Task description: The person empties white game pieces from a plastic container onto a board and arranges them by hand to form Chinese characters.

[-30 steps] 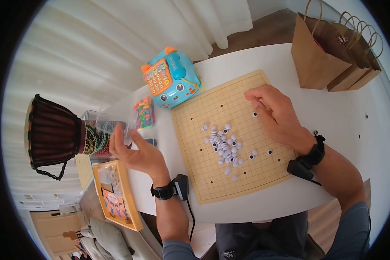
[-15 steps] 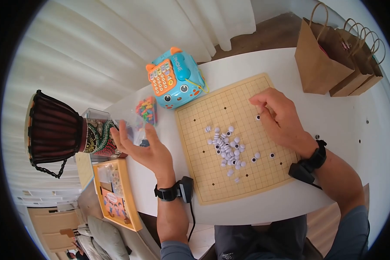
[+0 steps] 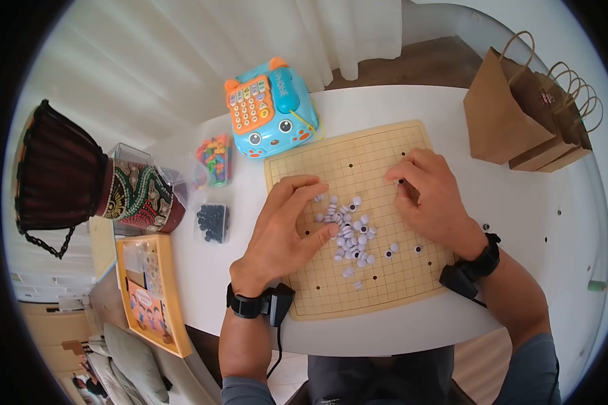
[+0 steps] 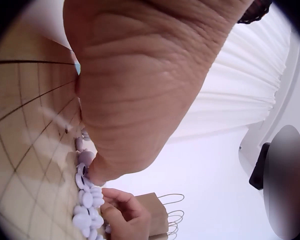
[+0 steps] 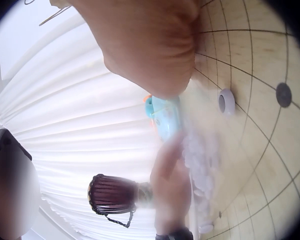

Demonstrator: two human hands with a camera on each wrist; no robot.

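Observation:
White googly eyes (image 3: 351, 236) with black pupils lie in a loose pile on a wooden grid board (image 3: 304, 297). My left hand (image 3: 284, 223) arches over the pile's left side, with fingers slightly bent and the thumb tip overlapping the eyes. In the left wrist view, the googly eyes (image 4: 87, 200) sit right by that thumb. To the right, my right hand (image 3: 431, 199) rests on the board, its fingers loosely curled with a gap inside the thumb. A single eye shows between those fingertips; I cannot tell whether they touch it.
A blue toy phone (image 3: 270, 111) stands behind the board. On the left are a clear box of coloured pieces (image 3: 214, 160), a box of dark pieces (image 3: 211, 223), a drum (image 3: 61, 175) and a yellow tray (image 3: 172, 304). Paper bags (image 3: 507, 111) stand at the back right.
My left hand has moved right, from beside the small boxes to over the googly-eye pile, turning palm down. The box of dark pieces is now uncovered. My right hand stays nearly in place.

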